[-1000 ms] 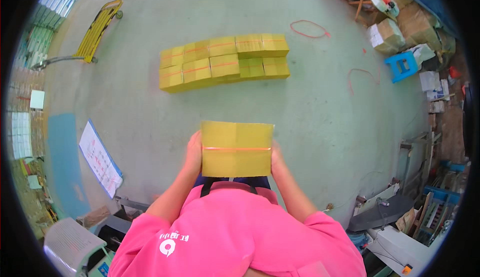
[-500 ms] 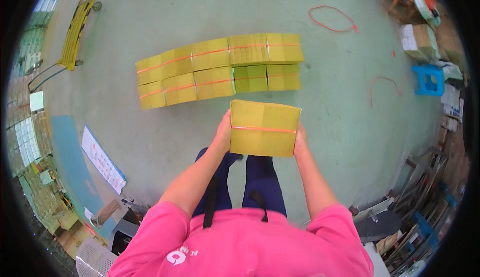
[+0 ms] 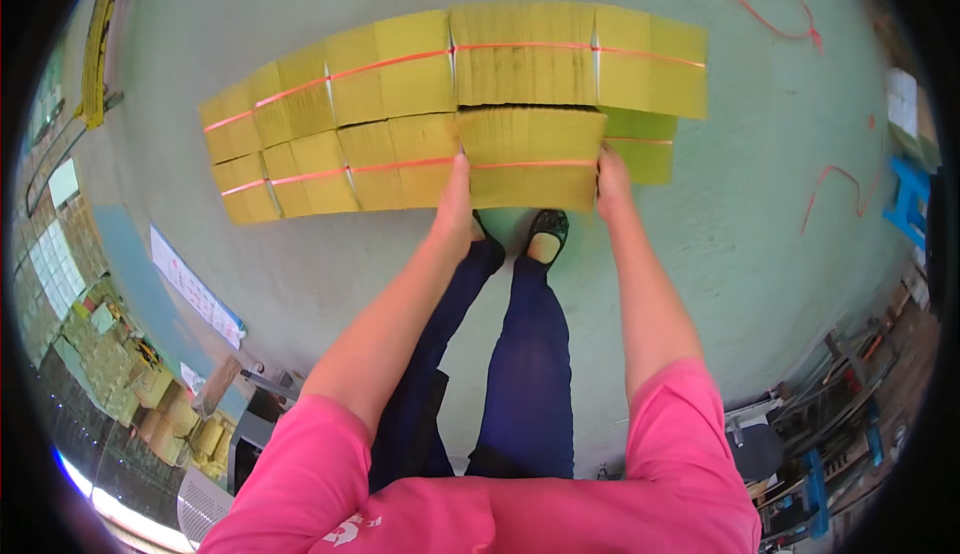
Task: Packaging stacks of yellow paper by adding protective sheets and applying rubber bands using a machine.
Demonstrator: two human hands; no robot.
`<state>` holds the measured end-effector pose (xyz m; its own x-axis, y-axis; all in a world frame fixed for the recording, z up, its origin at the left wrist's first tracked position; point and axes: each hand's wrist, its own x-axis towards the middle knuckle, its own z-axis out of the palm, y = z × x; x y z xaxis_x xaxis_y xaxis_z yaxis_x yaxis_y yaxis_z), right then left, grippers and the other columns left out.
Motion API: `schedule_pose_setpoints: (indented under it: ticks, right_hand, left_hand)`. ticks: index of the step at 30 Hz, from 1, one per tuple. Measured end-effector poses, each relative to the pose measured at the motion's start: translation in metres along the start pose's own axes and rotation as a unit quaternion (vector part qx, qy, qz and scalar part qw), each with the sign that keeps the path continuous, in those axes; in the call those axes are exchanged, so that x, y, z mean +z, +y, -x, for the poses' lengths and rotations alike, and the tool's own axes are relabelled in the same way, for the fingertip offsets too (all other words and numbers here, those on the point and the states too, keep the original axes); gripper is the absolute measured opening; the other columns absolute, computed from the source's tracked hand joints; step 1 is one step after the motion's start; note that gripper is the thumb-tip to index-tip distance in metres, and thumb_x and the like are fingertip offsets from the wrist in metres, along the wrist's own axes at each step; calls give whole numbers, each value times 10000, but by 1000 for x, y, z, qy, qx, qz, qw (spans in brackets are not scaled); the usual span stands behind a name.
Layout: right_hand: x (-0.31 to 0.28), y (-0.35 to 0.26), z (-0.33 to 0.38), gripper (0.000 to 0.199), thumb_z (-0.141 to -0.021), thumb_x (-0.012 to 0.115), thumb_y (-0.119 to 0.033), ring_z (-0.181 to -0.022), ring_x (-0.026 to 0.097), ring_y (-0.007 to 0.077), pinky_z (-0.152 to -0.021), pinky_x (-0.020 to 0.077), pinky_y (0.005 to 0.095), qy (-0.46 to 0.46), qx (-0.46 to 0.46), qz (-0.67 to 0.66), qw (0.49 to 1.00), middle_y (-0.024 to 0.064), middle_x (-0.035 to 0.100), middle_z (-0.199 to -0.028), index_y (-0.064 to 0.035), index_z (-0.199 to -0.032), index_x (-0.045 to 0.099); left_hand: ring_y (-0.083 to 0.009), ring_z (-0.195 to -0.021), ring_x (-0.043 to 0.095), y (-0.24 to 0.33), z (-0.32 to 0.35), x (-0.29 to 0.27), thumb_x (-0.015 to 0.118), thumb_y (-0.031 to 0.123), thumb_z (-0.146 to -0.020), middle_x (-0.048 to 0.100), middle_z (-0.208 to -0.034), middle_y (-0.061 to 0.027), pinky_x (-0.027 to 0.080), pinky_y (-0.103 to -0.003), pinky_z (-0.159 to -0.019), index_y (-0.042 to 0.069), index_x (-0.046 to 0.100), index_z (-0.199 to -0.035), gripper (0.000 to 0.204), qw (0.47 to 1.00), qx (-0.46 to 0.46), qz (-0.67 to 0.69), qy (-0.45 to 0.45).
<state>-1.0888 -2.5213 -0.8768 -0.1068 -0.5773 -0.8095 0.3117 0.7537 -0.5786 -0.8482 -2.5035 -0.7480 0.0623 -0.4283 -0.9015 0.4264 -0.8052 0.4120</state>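
Already, 2 rows of tied yellow bundles (image 3: pixel 395 39) lie across the floor (image 3: pixel 740 214); along the front row, the left hand (image 3: pixel 456 204) presses 1 side of a held bundle (image 3: pixel 530 139), not yet released, whether resting I cannot tell; the right hand (image 3: pixel 614 184) presses its opposite side, beside a partly covered greener bundle (image 3: pixel 645 159).

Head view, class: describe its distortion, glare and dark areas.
Head view: the rows of yellow bundles look bowed, probably by the fisheye lens; head view: a bright white strip glares at lower left; head view: black fills the corners.
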Motion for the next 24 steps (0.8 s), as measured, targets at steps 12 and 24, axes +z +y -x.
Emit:
schedule_pose_setpoints:
  ticks: [12, 24]
  right_hand:
    - [34, 20, 27, 570, -974, 403, -507, -1198, 509, 267, -960, 412, 511, 94, 211, 20, 973, 82, 522, -1344, -128, -1398, 433]
    - [11, 15, 110, 705, -932, 470, -574, -1232, 480, 327, -969, 396, 543, 96, 146, 211, 962, 74, 450, -1433, -144, -1471, 325]
  left_hand:
    - [-346, -1334, 371, -68, -13, -66, 512, 276, -976, 333, -1470, -165, 358, -454, -1081, 3, 345, -1382, 517, 972, -86, 219, 31]
    - [-329, -1269, 493, -31, 31, -76, 482, 261, -961, 470, -1392, -205, 473, -422, -966, 25, 375, -1420, 527, 961, -14, -272, 37]
